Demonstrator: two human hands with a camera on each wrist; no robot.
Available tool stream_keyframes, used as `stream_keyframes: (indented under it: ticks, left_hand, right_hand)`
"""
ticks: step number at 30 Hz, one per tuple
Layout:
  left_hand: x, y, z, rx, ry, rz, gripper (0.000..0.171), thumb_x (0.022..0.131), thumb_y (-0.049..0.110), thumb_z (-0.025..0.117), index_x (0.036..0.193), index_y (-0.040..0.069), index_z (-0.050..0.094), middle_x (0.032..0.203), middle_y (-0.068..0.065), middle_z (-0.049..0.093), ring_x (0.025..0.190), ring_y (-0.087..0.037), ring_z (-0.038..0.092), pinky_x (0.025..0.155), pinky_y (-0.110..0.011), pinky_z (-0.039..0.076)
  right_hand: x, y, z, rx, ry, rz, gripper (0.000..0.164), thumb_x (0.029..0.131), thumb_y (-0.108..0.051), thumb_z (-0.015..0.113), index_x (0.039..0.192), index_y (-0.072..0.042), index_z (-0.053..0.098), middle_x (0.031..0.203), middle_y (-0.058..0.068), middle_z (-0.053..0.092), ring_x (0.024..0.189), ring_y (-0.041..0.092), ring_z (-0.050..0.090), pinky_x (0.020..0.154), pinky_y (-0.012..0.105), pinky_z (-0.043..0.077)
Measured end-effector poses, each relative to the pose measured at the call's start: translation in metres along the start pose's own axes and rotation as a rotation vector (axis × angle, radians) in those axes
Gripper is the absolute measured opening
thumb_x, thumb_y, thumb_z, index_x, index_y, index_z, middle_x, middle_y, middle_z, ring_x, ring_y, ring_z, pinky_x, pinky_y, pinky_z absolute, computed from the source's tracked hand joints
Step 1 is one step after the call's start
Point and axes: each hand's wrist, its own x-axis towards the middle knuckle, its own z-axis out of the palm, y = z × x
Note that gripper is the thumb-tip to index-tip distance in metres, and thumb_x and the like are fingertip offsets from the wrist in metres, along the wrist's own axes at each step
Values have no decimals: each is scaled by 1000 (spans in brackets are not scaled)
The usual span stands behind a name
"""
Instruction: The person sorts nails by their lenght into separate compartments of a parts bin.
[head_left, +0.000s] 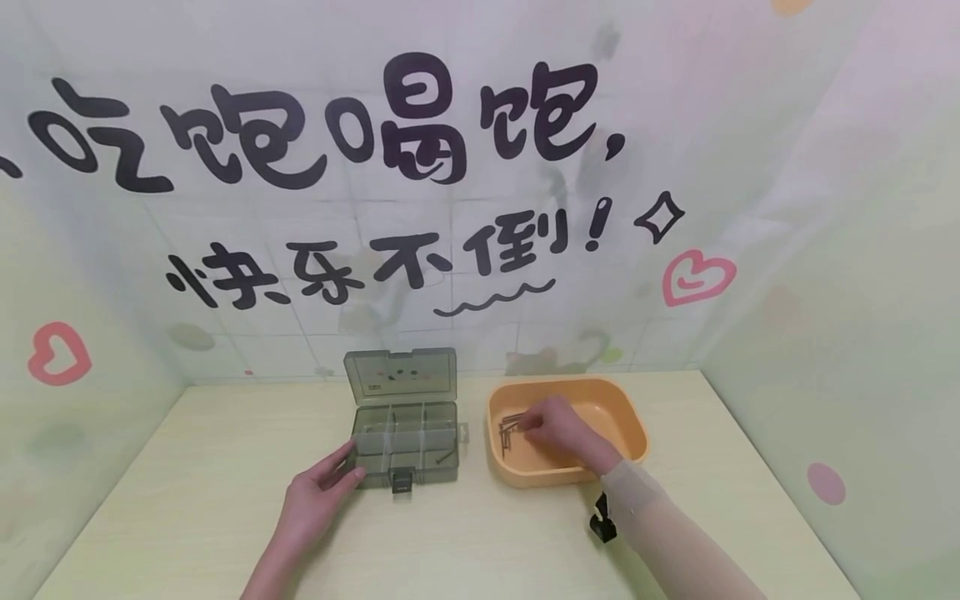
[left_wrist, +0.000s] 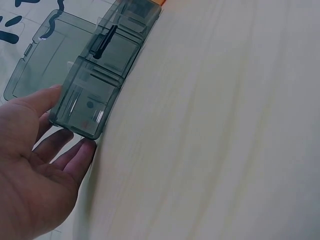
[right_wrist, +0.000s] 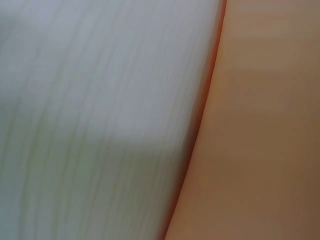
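A grey translucent compartment box [head_left: 405, 477] stands with its lid [head_left: 401, 375] raised at the back. One screw [head_left: 446, 457] lies in its front right compartment. My left hand [head_left: 315, 500] holds the box by its left end, thumb at the near corner; the left wrist view shows the thumb [left_wrist: 50, 97] on the rim and the other fingers along the end wall. My right hand [head_left: 562, 429] reaches into an orange tray [head_left: 630, 417], bent fingertips touching the pile of screws [head_left: 506, 435] at its left side. Whether a screw is between those fingertips cannot be made out.
Both containers stand side by side on a pale wooden table [head_left: 465, 542]. A black strap piece [head_left: 602, 521] hangs at my right wrist. Printed wall sheets [head_left: 480, 333] rise behind and at both sides. The right wrist view holds only tabletop and the tray's wall [right_wrist: 260, 125].
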Motion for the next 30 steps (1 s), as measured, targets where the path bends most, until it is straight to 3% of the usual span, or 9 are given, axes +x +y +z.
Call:
stream_keyframes:
  ticks: [11,17,25,30]
  left_hand:
    - [0,0,1,6,3,1,58,101,26,68,152,7,48,155,-21,42,133,-39,53,104,-42,50]
    - [0,0,1,10,7,-4,58,101,27,69,152,8,49,154,-22,43,132,-39,54,104,-43,50]
    - [0,-1,1,10,0,-6,59,101,29,69,153,9,48,155,-23,42,133,-39,53,104,-42,51]
    - [0,-1,1,23,-1,-5,59,101,29,68,153,8,48,156,-23,41,133,-40,53,104,-43,51]
  right_hand:
    - [0,0,0,-56,-37,-80,16,88,6,72,96,-3,82,96,8,78,91,23,70,85,36,60]
    - [-1,-4,0,-57,-46,-73,18,89,8,69,96,-3,82,97,8,78,90,21,67,85,36,59]
    - [0,-2,0,-72,-4,-110,17,90,8,68,95,0,81,97,10,78,88,20,68,84,37,60]
    - [1,0,0,-44,22,-81,14,90,5,69,95,-1,81,96,10,78,92,23,70,86,41,61]
